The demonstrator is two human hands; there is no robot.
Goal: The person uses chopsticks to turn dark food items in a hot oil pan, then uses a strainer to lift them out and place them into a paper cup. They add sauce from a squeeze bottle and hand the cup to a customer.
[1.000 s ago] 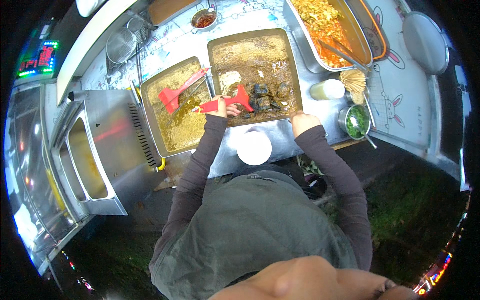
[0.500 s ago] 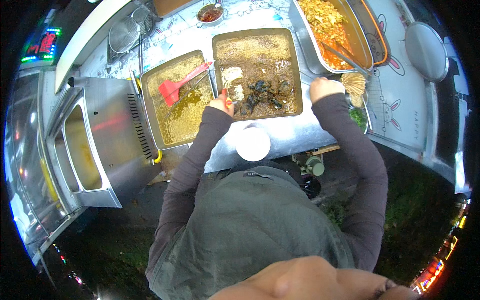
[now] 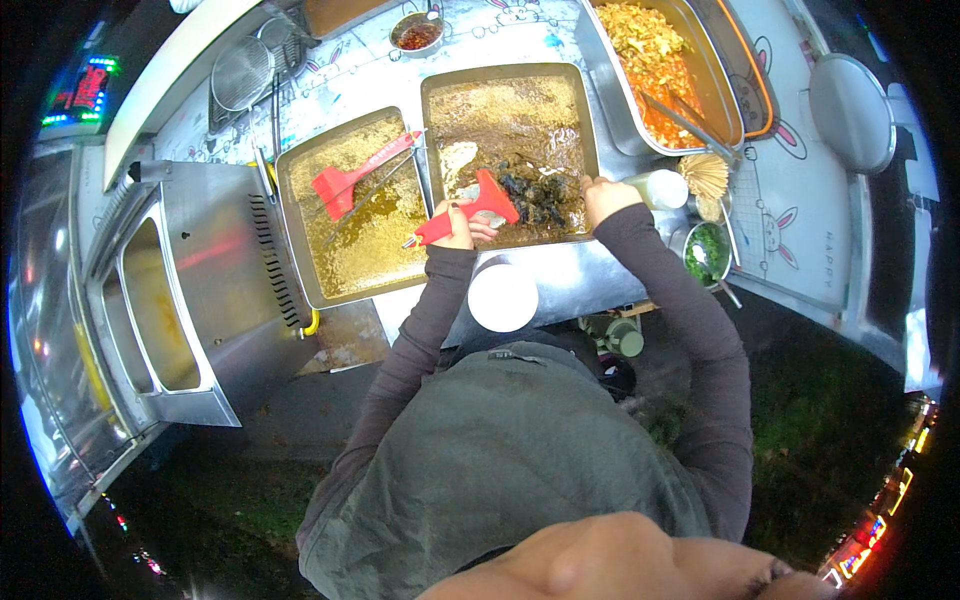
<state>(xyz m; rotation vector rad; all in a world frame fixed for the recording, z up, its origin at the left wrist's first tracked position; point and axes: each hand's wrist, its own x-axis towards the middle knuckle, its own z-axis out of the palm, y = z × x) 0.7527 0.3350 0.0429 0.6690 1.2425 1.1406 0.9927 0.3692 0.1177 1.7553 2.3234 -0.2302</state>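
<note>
My left hand (image 3: 458,226) is closed round the handle of a red basting brush (image 3: 492,200), its wide head over the near part of the right metal tray (image 3: 592,130). Brown sauce with dark, wet pieces (image 3: 540,190) and a pale patch (image 3: 458,165) fills that tray. At the tray's right rim, my right hand (image 3: 610,202) has its fingers pressed together; whatever they hold is too small to make out. In the left tray (image 3: 284,215), a second red brush (image 3: 338,186) lies over yellowish oily sauce beside a thin dark utensil.
A white round container (image 3: 503,298) stands at the counter's near edge. Right of my right hand are a white-topped jar (image 3: 662,189), a bundle of sticks (image 3: 703,180) and a bowl of chopped greens (image 3: 706,253). A deep pan (image 3: 610,75) of yellow-orange food with tongs stands beyond; a steel appliance (image 3: 215,270) is left.
My left hand has raised and turned the red brush, so its head shows over the sauce. My right hand has moved left to the tray rim, uncovering the white-topped jar.
</note>
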